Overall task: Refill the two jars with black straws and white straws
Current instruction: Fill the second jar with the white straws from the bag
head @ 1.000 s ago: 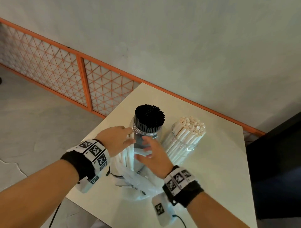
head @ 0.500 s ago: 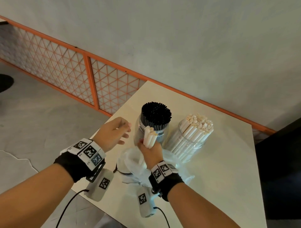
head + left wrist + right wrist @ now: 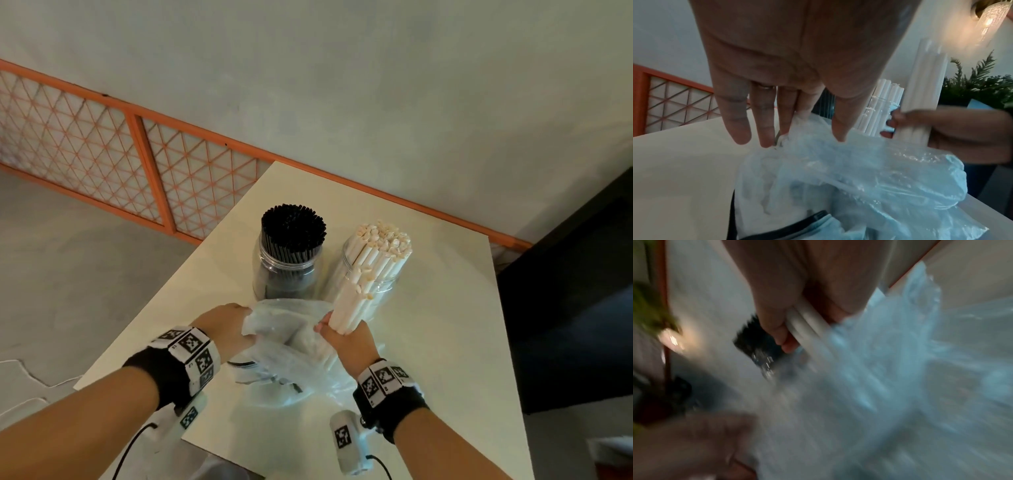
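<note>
Two clear jars stand side by side on the white table point(image 3: 442, 342). The left jar point(image 3: 287, 274) holds black straws point(image 3: 293, 229); the right jar point(image 3: 375, 274) holds white straws point(image 3: 387, 240). My right hand point(image 3: 346, 337) grips a bundle of white straws point(image 3: 356, 298) at its lower end, tilted up against the front of the right jar. The same bundle point(image 3: 925, 91) rises from that fist in the left wrist view. My left hand point(image 3: 227, 325) pinches the edge of a crumpled clear plastic bag point(image 3: 287, 342) in front of the jars. The right wrist view is blurred.
An orange lattice fence point(image 3: 102, 161) runs along the wall behind the table. A dark cabinet point(image 3: 565, 291) stands to the right. Green fern leaves point(image 3: 978, 84) show beyond the table. The table's left edge point(image 3: 164, 298) drops to a grey floor.
My right hand took hold of white straws in the bag, drew the bundle out and carried it right to the white-straw jar. My left hand dropped onto the bag's edge.
</note>
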